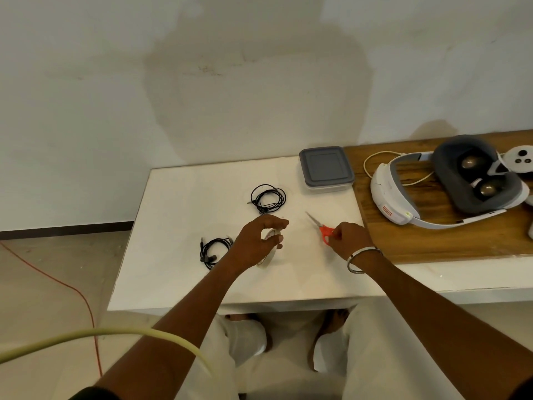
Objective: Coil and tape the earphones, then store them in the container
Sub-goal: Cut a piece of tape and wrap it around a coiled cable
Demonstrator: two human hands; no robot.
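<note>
Two coils of black earphones lie on the white table [178,278]: one [268,199] at the back middle, another [212,249] nearer on the left. My left hand [256,241] grips a roll of clear tape [269,249] standing on edge between them. My right hand [347,239] holds the red handles of the scissors [321,226], whose blades lie on the table pointing back left. The container [326,170], its grey lid on, stands at the table's back right corner.
A wooden board [432,243] on the right carries a white and grey headset [450,183], a pale cable [375,160] and a white controller [520,161]. A wall stands close behind. A red cord [72,290] runs over the floor on the left.
</note>
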